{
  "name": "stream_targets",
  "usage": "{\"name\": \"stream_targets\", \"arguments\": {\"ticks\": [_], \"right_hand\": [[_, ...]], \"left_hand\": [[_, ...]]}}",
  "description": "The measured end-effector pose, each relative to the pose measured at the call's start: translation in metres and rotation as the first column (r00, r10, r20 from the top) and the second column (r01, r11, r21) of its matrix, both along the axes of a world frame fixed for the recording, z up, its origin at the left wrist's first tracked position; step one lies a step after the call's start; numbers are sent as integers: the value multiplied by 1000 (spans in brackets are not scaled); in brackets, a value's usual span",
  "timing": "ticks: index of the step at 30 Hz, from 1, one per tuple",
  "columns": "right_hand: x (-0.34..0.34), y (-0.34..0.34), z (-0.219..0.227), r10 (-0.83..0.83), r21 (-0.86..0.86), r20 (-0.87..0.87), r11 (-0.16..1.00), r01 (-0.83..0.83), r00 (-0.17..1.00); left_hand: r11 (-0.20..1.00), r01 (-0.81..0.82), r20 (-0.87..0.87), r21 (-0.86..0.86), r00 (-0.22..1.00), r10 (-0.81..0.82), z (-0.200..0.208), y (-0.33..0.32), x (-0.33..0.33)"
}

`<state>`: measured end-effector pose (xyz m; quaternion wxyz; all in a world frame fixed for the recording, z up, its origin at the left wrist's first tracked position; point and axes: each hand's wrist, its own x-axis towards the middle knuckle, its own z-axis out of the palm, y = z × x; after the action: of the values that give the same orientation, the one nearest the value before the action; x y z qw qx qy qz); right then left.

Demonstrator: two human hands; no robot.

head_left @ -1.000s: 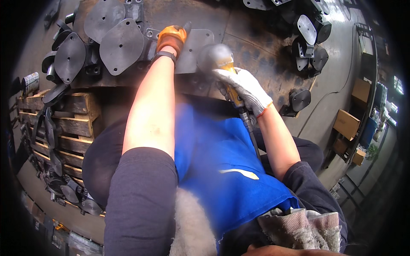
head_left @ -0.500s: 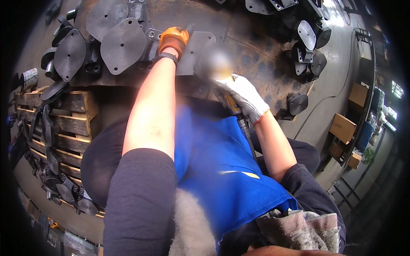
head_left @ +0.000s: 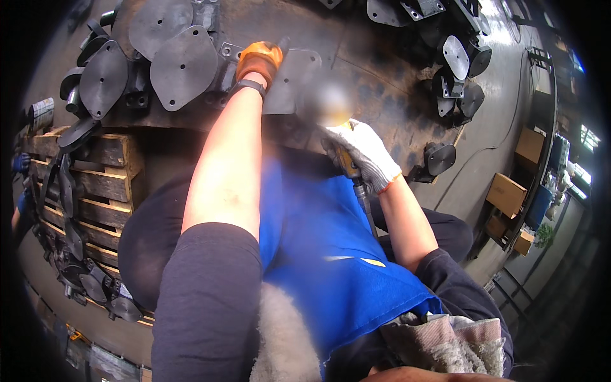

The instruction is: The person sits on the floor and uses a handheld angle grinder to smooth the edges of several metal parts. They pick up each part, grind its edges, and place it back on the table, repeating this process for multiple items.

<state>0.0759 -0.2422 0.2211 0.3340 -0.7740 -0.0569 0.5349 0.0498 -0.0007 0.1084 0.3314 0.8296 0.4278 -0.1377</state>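
My left hand [head_left: 259,58], in an orange glove with dark fingertips, is closed on a flat grey metal bracket [head_left: 289,83] lying near the table's front edge. The bracket has rounded corners and small holes; its part under the glove is hidden. In a white knit glove, my right hand [head_left: 363,148] is wrapped round a yellow and black handheld power tool [head_left: 344,162]. A hose or cord [head_left: 366,207] runs from its lower end toward my lap. The tool's head is lost in a round blur beside the bracket's right edge, so contact cannot be made out.
Oval metal plates [head_left: 182,68] on brackets crowd the table's left side. More stand at the far right [head_left: 456,57], and one is near the right corner [head_left: 439,158]. A wooden pallet [head_left: 95,181] stands at left. Another person's blue-gloved hand [head_left: 21,163] shows at the left edge.
My right hand and the power tool have shifted slightly right and toward me. My left hand stays on the bracket. Another person's blue-gloved hand and arm have come further into view at the left edge.
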Motion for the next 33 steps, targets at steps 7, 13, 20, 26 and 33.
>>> {"name": "stream_targets", "arguments": {"ticks": [7, 13, 20, 26, 33], "right_hand": [[5, 3, 4, -1, -40, -54, 999, -1, 999], [4, 0, -3, -70, 34, -68, 997, 72, 995], [0, 3, 6, -78, -49, -51, 996, 75, 996], [5, 5, 0, -64, -32, -80, 998, 62, 995], [9, 3, -9, -57, 1, -79, 998, 58, 995]], "left_hand": [[1000, 28, 76, 1, 997, -28, 11, -2, -6], [999, -3, 83, -39, 997, 6, 1, 2, -6], [994, -92, 83, -65, 992, 97, 0, 1, -3], [987, -126, 51, -98, 990, 132, -4, 2, -1], [987, 138, 17, 86, 990, -140, 4, 1, -6]]}}
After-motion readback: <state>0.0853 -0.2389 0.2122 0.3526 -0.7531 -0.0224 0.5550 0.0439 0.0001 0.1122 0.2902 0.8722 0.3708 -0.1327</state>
